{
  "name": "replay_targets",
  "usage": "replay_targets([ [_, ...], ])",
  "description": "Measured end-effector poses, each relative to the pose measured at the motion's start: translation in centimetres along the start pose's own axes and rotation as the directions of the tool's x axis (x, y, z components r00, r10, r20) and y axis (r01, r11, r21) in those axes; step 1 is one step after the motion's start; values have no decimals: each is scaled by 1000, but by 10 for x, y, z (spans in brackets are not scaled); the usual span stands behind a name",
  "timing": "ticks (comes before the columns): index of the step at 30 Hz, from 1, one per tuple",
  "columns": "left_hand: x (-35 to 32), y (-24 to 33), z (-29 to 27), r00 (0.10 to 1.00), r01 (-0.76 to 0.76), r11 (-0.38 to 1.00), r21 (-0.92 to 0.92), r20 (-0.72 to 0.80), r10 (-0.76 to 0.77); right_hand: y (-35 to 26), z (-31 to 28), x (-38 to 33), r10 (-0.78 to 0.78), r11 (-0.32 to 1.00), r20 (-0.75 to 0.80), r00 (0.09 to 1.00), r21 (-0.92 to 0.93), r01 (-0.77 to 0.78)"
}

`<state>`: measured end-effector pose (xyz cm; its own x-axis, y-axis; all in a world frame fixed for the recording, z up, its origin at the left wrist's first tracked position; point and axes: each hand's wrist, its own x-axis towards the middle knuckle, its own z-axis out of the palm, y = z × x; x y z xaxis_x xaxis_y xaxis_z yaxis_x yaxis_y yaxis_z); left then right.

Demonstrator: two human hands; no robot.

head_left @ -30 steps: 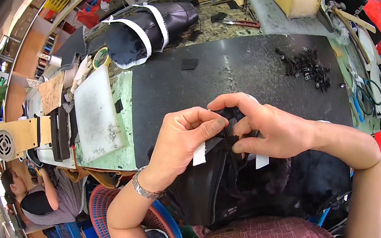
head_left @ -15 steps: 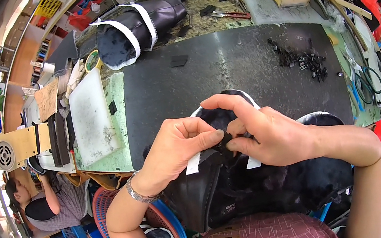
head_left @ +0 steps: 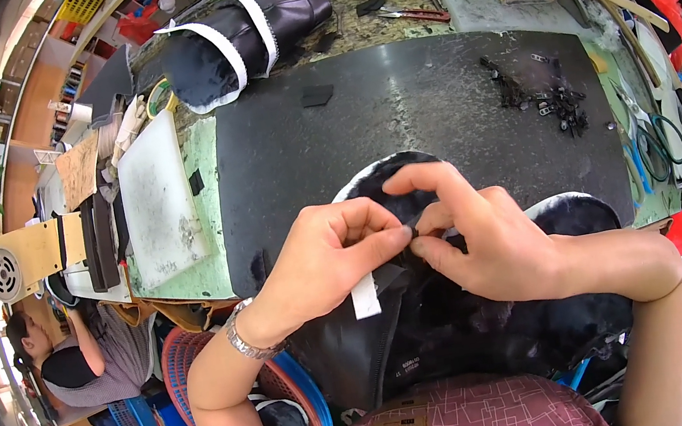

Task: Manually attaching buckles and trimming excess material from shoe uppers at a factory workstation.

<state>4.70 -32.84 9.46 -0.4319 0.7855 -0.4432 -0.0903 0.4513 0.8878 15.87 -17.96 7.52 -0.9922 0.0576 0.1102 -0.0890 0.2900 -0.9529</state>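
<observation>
A black boot upper with dark fluffy lining (head_left: 486, 342) lies across my lap and the near table edge. White tape edges its top, and a loose white tape end (head_left: 365, 296) hangs below my left hand. A zipper (head_left: 382, 345) runs up the boot's dark leather side toward my fingers. My left hand (head_left: 347, 252) pinches a small dark piece between thumb and forefinger. Close against it, my right hand (head_left: 483, 235) is also curled, thumb and fingertips at that same spot. The fingertips hide what exactly is held.
Zipper pulls (head_left: 551, 99) lie heaped on the black mat (head_left: 304, 147). Another boot upper with white tape (head_left: 276, 27) lies at far left. Scissors (head_left: 649, 133) are on the right, a white board (head_left: 159, 193) on the left. A person (head_left: 86, 351) sits beyond the red basket (head_left: 182, 363).
My fingertips have come closer together and slightly to the right. The white tape end under my right hand is now out of sight. The view has shifted a little.
</observation>
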Motion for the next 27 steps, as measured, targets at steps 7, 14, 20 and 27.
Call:
replay_targets([
  [7,6,-7,-3,999,-39,944,-328,-11,38,13,3,-1,-584,638,83,808,-569,519],
  [14,3,-15,-1,981,-183,955,-234,-112,160,26,12,0,-823,352,121,555,-659,665],
  [20,5,-17,0,977,-204,941,-271,-122,176,28,11,-1,-815,382,68,575,-684,621],
  [27,3,8,10,939,-343,851,-398,-115,325,17,-5,10,-840,474,-118,530,-635,610],
])
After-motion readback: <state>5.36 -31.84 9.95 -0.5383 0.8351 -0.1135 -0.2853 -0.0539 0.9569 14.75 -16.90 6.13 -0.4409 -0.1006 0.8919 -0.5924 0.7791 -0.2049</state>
